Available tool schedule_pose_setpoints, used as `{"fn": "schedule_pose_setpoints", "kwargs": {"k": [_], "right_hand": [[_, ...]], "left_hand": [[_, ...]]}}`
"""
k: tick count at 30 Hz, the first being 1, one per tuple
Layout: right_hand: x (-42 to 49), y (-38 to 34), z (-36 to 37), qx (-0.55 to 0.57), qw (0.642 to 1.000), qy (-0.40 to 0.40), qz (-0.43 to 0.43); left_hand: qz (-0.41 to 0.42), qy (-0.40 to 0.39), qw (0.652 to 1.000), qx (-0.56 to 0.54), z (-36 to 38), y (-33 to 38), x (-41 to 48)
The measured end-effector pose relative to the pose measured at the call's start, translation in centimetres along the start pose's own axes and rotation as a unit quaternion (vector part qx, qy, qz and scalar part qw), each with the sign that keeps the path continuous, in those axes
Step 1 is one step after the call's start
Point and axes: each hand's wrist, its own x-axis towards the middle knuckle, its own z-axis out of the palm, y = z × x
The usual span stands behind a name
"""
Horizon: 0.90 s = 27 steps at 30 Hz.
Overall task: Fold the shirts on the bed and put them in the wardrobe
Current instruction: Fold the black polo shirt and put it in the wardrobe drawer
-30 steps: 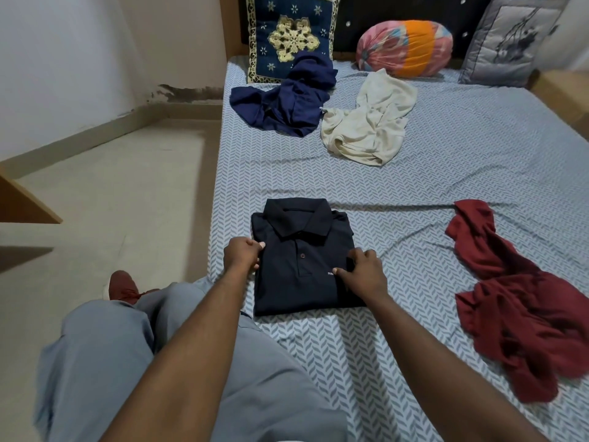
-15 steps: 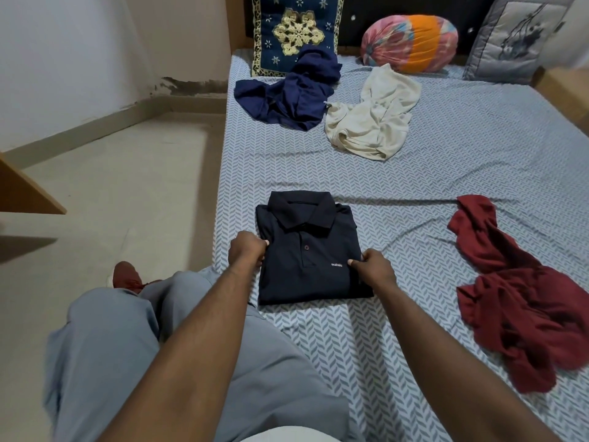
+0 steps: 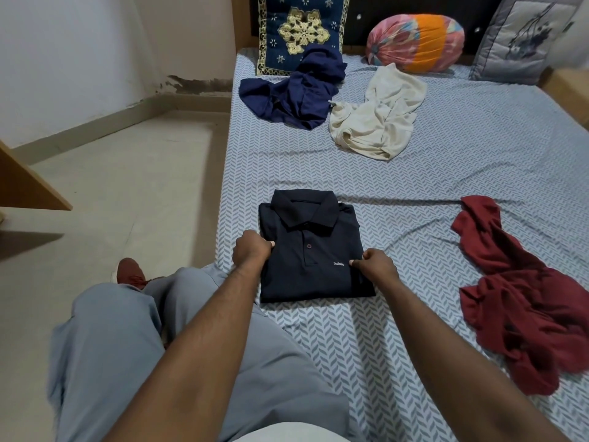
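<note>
Dark polo shirt (image 3: pixel 314 250): folded into a neat rectangle with the collar on top, lying at centre frame on the bed (image 3: pixel 478 161), near its left edge.
Left hand (image 3: pixel 251 252): fingers curled, pinching the fold's left edge.
Right hand (image 3: pixel 374 266): pinching the right edge, just beside the small logo.
Handling: likely a soft, light knit. The layers could sag or slide apart if lifted by one side, so holding both side edges or supporting it from beneath looks wisest.
Blue shirt (image 3: pixel 296 94): crumpled at upper centre, against an embroidered cushion (image 3: pixel 302 30).
Cream shirt (image 3: pixel 379 122): crumpled just right of it.
Red shirt (image 3: pixel 522 288): heaped at right of frame, well apart.
Wardrobe: not in view.
</note>
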Motion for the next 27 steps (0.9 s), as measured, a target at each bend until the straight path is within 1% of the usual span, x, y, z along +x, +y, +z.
{"fn": "schedule_pose_setpoints", "kwargs": {"k": [5,8,10,15,18,22,24,26,27], "right_hand": [[0.1,0.2,-0.1,0.031,0.999,-0.003,0.011],[0.2,0.3,-0.2,0.034,0.999,-0.003,0.011],[0.4,0.5,-0.2,0.038,0.999,-0.007,0.011],[1.0,1.2,-0.2,0.05,0.998,-0.025,0.008],[1.4,1.8,-0.2,0.078,0.997,-0.025,0.003],[1.1,2.7,-0.1,0.097,0.995,-0.013,-0.001],[0.8,2.9,-0.1,0.122,0.992,-0.018,0.002],[0.4,3.0,-0.4,0.147,0.988,-0.036,0.008],[0.1,3.0,-0.6,0.153,0.987,-0.056,0.005]], "left_hand": [[-0.013,0.008,1.0,-0.01,0.5,-0.1,0.1],[0.016,0.03,0.998,0.044,0.9,0.3,-0.5],[0.024,0.032,0.997,0.06,1.1,0.4,-0.6],[-0.009,-0.006,1.0,0.0,0.3,0.0,0.8],[-0.013,0.0,1.0,-0.005,-0.5,-0.6,1.4],[0.005,0.026,1.0,0.016,-0.4,-1.2,1.6],[0.002,0.013,1.0,-0.002,0.1,-1.6,1.7],[-0.002,-0.025,1.0,-0.014,0.3,-1.9,0.9],[0.0,-0.046,0.999,-0.003,0.4,-2.3,0.6]]}}
